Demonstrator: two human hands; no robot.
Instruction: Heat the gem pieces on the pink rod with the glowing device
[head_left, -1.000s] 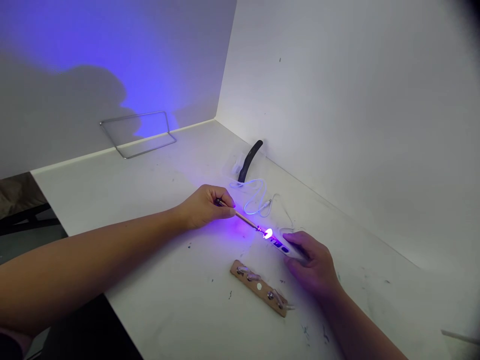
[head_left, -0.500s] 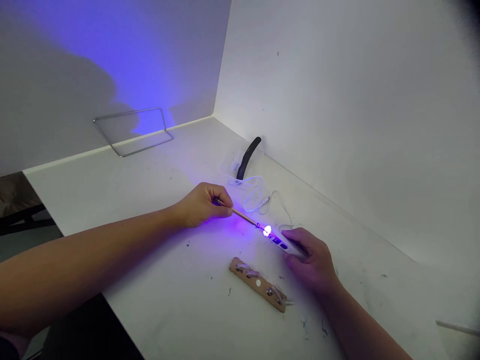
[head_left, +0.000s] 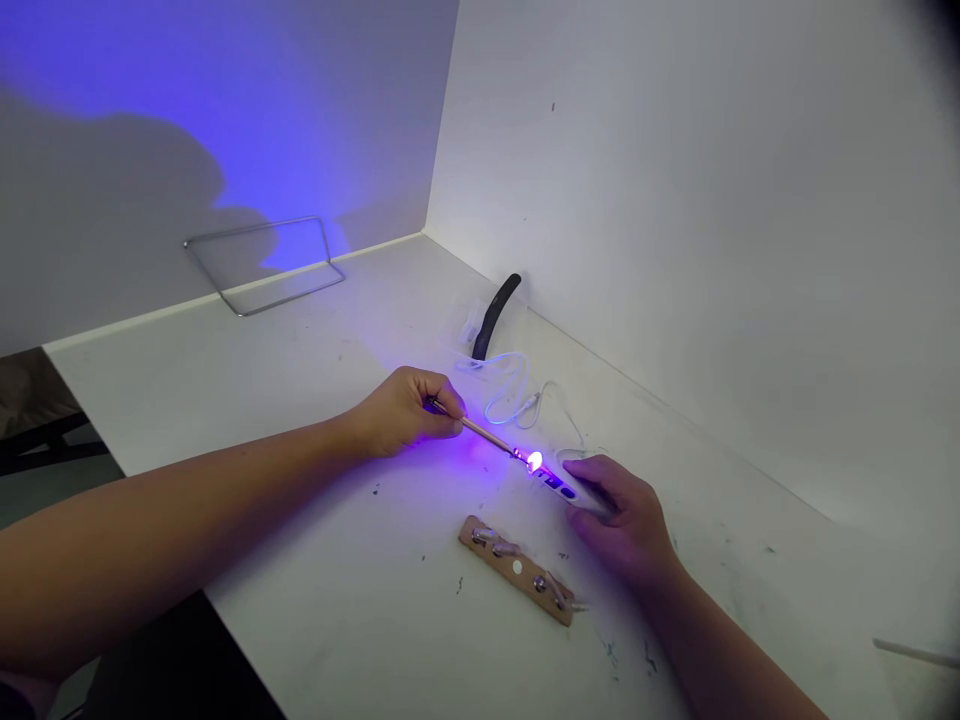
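View from above a white table (head_left: 300, 560) set into a corner of two white walls. The left hand (head_left: 401, 412) rests on the tabletop with its fingers pinched shut around the near end of one thin wooden stick (head_left: 486, 436), which slants low over the table toward the right; the far tip of the stick sits right at the glowing end of the lamp, apparently so that whatever is on the tip lies directly in the light. The right hand (head_left: 626, 520) lies on the table with its fingers closed over the rear of one white pen-shaped lamp (head_left: 562, 485), whose lit head (head_left: 534, 461) points toward the left hand and throws violet light across the tabletop and onto the left wall; bracing both hands on the surface seems to keep stick and lamp steady against each other. The two hands are apart, joined only by the meeting of stick tip and lamp head between them. Just in front of the right hand lies one small wooden strip (head_left: 517, 570) carrying several small pale pieces, their exact number too small to tell. Behind the hands, near the right wall, lie one white cable (head_left: 510, 385) in loose loops and one black curved handle (head_left: 493, 315). One bent wire frame (head_left: 262, 262) stands by the left wall, well apart from the hands.
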